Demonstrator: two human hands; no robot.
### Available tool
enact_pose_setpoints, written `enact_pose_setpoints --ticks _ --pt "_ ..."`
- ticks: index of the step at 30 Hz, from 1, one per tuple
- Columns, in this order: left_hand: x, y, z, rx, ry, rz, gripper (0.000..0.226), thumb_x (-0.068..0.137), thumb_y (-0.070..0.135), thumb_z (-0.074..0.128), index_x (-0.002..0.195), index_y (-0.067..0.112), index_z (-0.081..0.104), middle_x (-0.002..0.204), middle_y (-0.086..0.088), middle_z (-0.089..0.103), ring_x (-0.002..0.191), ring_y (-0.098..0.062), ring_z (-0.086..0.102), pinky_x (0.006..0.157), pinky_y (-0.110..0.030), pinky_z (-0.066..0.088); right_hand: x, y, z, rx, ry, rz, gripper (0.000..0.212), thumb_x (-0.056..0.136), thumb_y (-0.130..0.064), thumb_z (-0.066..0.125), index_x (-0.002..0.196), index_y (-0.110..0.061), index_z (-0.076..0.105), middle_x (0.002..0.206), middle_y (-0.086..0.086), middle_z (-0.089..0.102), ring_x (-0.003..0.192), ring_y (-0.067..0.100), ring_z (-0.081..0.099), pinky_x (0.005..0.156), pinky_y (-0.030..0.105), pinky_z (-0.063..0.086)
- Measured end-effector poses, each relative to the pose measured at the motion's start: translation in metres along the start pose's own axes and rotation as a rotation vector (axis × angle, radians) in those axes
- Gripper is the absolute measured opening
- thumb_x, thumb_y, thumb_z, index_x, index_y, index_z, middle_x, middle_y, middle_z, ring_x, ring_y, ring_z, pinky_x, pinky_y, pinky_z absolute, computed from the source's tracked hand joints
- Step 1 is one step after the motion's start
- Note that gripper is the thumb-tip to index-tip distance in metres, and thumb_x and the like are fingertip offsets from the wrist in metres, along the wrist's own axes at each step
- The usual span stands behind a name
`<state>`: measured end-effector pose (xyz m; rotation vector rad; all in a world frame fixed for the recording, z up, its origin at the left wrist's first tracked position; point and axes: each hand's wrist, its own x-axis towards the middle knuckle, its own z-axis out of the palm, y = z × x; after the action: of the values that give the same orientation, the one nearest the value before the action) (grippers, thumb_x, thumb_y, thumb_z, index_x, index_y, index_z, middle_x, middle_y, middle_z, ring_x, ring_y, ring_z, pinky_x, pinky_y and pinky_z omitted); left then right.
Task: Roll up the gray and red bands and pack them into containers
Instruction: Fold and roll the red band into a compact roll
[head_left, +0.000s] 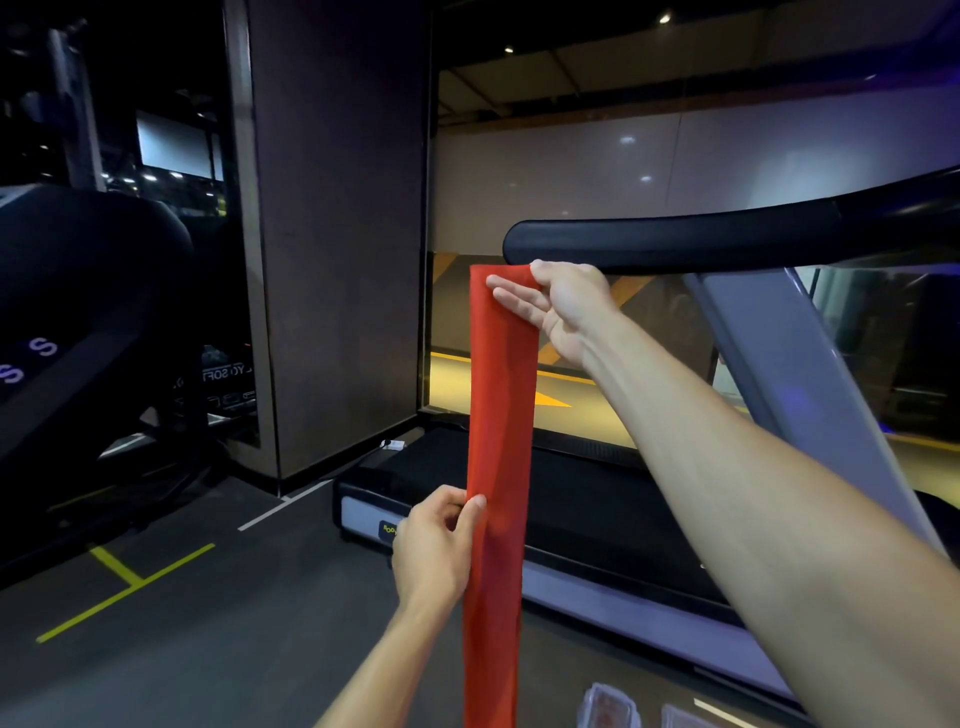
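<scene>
Gym floor (218, 649) beside treadmill (597, 499)

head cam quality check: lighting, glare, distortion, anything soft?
Head view: dim gym, the left side nearly black; ceiling lights glare off the glossy wall panel; wide-angle bend curves the treadmill handrail and stretches the right forearm; red band well lit and sharp between left hand and right hand; clear containers at the bottom edge soft.
</scene>
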<state>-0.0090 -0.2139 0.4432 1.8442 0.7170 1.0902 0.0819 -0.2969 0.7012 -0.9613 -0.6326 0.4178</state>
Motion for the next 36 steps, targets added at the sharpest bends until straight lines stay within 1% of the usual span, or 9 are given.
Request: enact_pose_setpoints --ticks 5,9,14,16,20,27,31,34,36 --pt "-0.003 -0.001 -0.002 0.058 0.089 0.124 0.022 0.095 0.038 0.069 0.075 0.033 0.061 0.090 0.012 0.055 0.072 -0.003 0.057 0.060 -0.028 0.046 0.001 0.003 -0.003 -0.016 0.029 0.007 0.020 0.109 -0.002 0.041 0.128 0.000 0.046 0.125 0.029 0.060 0.081 0.032 0.078 0.067 0.036 0.066" --pt "-0.002 -0.007 -0.007 0.046 -0.002 0.138 0.024 0.100 0.036 0.062 0.078 0.029 0.055 0.058 0.003 0.063 0.049 -0.018 0.058 0.055 -0.041 0.052 0.002 0.003 -0.001 -0.040 0.048 0.012 0.019 0.109 -0.003 0.041 0.128 -0.001 0.045 0.126 0.028 0.059 0.081 0.031 0.079 0.066 0.036 0.065" --pt "0.000 -0.005 -0.015 -0.055 -0.048 0.091 0.017 0.101 0.025 0.064 0.084 0.023 0.061 0.048 -0.006 0.063 0.041 -0.023 0.062 0.046 -0.040 0.056 0.001 0.004 0.003 -0.053 0.047 0.019 0.015 0.109 -0.003 0.041 0.123 -0.004 0.045 0.125 0.026 0.059 0.079 0.029 0.079 0.068 0.036 0.066" --pt "0.003 -0.003 -0.015 -0.156 -0.024 0.025 0.016 0.102 0.021 0.063 0.086 0.016 0.062 0.056 -0.009 0.067 0.045 -0.025 0.067 0.044 -0.038 0.056 0.001 0.005 0.004 -0.044 0.043 0.015 0.013 0.109 -0.003 0.041 0.120 -0.004 0.046 0.125 0.026 0.059 0.077 0.029 0.079 0.067 0.036 0.066" --pt "0.011 0.000 -0.013 -0.346 -0.010 -0.084 0.020 0.101 0.017 0.064 0.087 0.004 0.058 0.083 -0.013 0.073 0.064 -0.025 0.076 0.055 -0.042 0.062 0.000 0.005 0.006 -0.021 0.015 0.004 0.014 0.109 -0.003 0.041 0.122 -0.002 0.045 0.118 0.026 0.061 0.076 0.029 0.078 0.064 0.034 0.065" --pt "0.028 0.000 -0.018 -0.394 -0.098 -0.107 0.027 0.098 0.022 0.068 0.087 -0.001 0.059 0.085 -0.010 0.077 0.080 -0.020 0.078 0.073 -0.036 0.064 -0.011 -0.002 0.008 -0.016 -0.038 -0.033 0.010 0.108 -0.003 0.043 0.113 0.000 0.050 0.120 0.023 0.062 0.075 0.027 0.078 0.062 0.032 0.063" --pt "0.043 0.002 -0.023 -0.483 -0.219 -0.155 0.012 0.098 0.011 0.067 0.092 0.001 0.063 0.088 -0.015 0.078 0.090 -0.027 0.078 0.083 -0.038 0.061 -0.036 -0.009 0.003 -0.195 -0.075 -0.116 0.012 0.110 -0.014 0.044 0.105 -0.008 0.054 0.115 0.019 0.070 0.072 0.022 0.078 0.058 0.029 0.059" --pt "0.058 0.005 -0.030 -0.577 -0.265 -0.263 0.018 0.102 0.007 0.050 0.100 -0.003 0.065 0.096 -0.025 0.076 0.091 -0.033 0.076 0.080 -0.036 0.062 -0.082 -0.013 -0.010 -0.413 -0.187 -0.205 0.017 0.110 -0.020 0.046 0.101 -0.011 0.056 0.081 0.008 0.076 0.061 0.021 0.074 0.051 0.025 0.052" --pt "0.065 0.011 -0.034 -0.668 -0.246 -0.331 0.024 0.101 0.011 0.047 0.096 -0.003 0.065 0.088 -0.024 0.075 0.078 -0.032 0.076 0.068 -0.035 0.062 -0.117 -0.006 -0.025 -0.495 -0.346 -0.233 0.015 0.109 -0.019 0.048 0.098 -0.010 0.054 0.083 0.010 0.077 0.052 0.023 0.069 0.045 0.026 0.047"
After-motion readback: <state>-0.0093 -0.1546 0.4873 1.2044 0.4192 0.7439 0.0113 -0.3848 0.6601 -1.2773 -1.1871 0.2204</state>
